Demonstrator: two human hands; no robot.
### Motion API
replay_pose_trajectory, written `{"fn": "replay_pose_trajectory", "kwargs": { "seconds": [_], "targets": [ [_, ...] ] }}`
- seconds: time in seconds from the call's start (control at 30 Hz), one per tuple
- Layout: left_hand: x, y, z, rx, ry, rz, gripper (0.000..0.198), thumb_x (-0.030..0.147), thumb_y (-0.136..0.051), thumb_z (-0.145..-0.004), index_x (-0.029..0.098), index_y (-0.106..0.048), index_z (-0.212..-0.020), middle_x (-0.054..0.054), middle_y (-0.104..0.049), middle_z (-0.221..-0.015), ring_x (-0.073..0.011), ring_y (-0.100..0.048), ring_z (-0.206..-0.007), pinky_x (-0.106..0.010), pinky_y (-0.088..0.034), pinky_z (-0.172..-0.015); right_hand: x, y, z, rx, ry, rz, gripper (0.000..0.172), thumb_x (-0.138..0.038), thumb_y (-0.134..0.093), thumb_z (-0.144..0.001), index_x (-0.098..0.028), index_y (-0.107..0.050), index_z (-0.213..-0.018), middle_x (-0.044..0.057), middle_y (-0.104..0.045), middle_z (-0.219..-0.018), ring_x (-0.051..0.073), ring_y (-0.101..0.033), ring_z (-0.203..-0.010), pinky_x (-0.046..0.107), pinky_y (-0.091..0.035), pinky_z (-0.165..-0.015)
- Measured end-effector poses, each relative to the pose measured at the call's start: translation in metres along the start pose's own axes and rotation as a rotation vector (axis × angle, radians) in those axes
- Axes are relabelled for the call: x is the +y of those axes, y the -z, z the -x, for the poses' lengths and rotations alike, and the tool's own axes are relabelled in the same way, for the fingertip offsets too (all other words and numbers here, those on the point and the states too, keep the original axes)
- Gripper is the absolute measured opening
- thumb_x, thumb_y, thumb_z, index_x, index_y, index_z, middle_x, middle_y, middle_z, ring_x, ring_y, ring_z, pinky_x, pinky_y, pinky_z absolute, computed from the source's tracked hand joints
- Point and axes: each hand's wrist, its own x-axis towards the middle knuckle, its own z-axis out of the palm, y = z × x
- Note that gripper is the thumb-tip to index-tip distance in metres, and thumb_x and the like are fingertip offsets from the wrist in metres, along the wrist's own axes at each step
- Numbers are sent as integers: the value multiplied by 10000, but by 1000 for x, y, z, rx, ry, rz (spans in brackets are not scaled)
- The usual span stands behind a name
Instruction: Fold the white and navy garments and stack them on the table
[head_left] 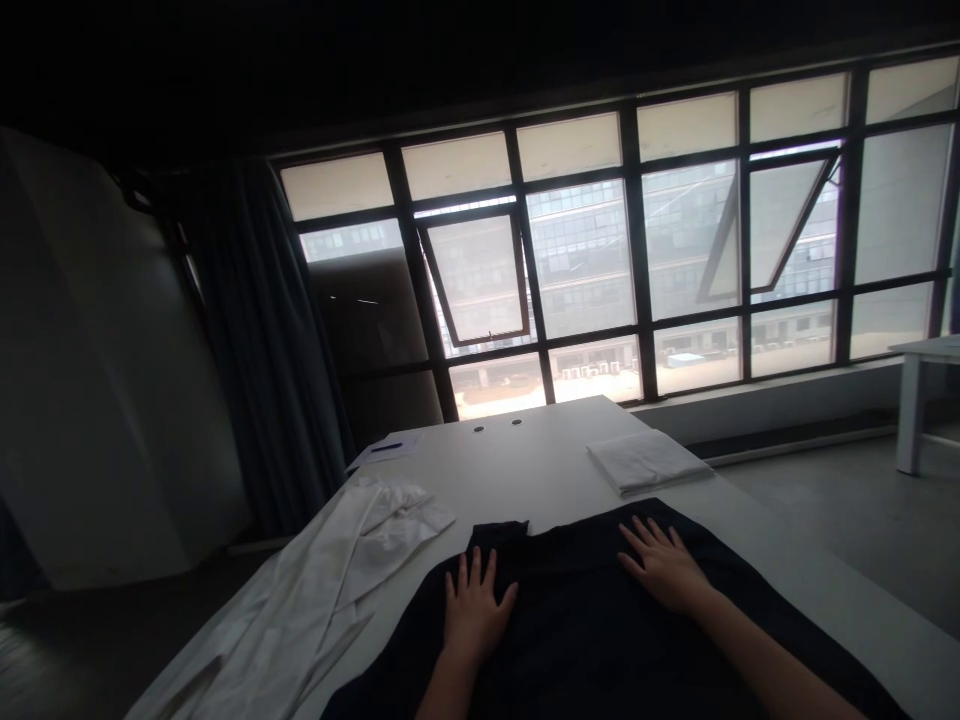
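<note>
Black fabric point(577, 610) spread flat (left hand point(472, 610) and right hand point(664, 570) resting open, fingers point(643, 535) splayed)

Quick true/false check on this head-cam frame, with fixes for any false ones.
1. The left hand lies flat on the black cloth. True.
2. The right hand is lifted clear of the black cloth. False: it lies open on it.
3. A folded white cloth sits on the table beyond the right hand. True.
4. The white garment left of the black cloth is neatly folded. False: it lies loose and rumpled.
5. A sheet of paper lies at the table's far left. True.
</note>
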Motion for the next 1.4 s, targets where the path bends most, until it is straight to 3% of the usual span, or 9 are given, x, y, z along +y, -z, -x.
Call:
{"fn": "replay_pose_trajectory", "kwargs": {
  "seconds": [0.27,0.5,0.63,0.8,0.9,1.0,1.1,1.23,1.4],
  "targets": [
    [21,-3,30,-71,-40,-18,845,720,-297,-920,244,-209,-1612,-80,-53,-1689,-402,-3,-1542,-677,14,-1192,13,-15,45,96,-62,44,782,-733,-309,-917,-290,-377,-1557,80,-256,-1657,367,-191,-1530,615,-107,-1210],
    [4,4,33,-176,-80,23,937,817,-354,-851,302,-180,-1614,-48,-18,-1695,-420,28,-1537,-707,3,-1175,20,-20,62,129,-71,32,778,-739,-326,-903,-307,-410,-1545,68,-303,-1646,376,-192,-1528,629,-120,-1208],
    [-10,17,4,-121,5,28,836,745,-393,-888,272,-339,-1576,-84,-259,-1667,-418,-238,-1504,-653,-170,-1179,22,-10,44,42,-159,13,841,-778,-277,-888,-281,-394,-1556,85,-269,-1661,408,-164,-1529,669,-106,-1188],
    [-15,30,-39,35,129,13,561,515,-294,-1003,180,-612,-1320,-166,-610,-1373,-356,-550,-1267,-514,-404,-1046,15,7,13,-48,-318,54,786,-679,-317,-919,-230,-384,-1561,124,-132,-1696,501,-127,-1508,769,-116,-1109],
    [-14,27,-53,99,192,28,452,472,-423,-970,168,-643,-1222,-165,-634,-1296,-348,-574,-1211,-451,-464,-953,-11,14,3,26,-271,40,725,-575,-453,-906,-175,-454,-1510,174,-144,-1686,543,-82,-1496,810,-26,-1078],
    [-12,19,-56,176,199,64,335,387,-461,-965,193,-651,-1162,-132,-649,-1235,-316,-587,-1159,-414,-473,-911,-60,14,-4,188,-3,-301,627,-418,-626,-825,-157,-560,-1391,207,-302,-1632,522,-104,-1500,739,17,-1141],
    [-10,15,-53,267,105,119,244,307,-467,-968,215,-667,-1075,-96,-664,-1151,-285,-589,-1124,-384,-454,-931,-119,6,-17,184,120,-504,458,-315,-630,-822,-197,-621,-1265,164,-570,-1438,397,-429,-1394,546,-267,-1185],
    [-10,17,-46,380,-73,246,232,270,-429,-992,233,-648,-1060,-70,-656,-1120,-250,-607,-1100,-346,-444,-970,-184,-16,-42,148,87,-801,385,-253,-568,-853,-199,-582,-1233,145,-628,-1336,270,-711,-973,435,-566,-912],
    [-4,20,-40,456,-206,447,271,267,-308,-1042,249,-569,-1112,-61,-658,-1125,-204,-671,-993,-303,-484,-858,-211,-48,-56,95,-39,-1184,622,-305,-509,-876,-183,-297,-1448,266,-387,-1539,126,-677,-537,357,-601,-500]
  ]
}}
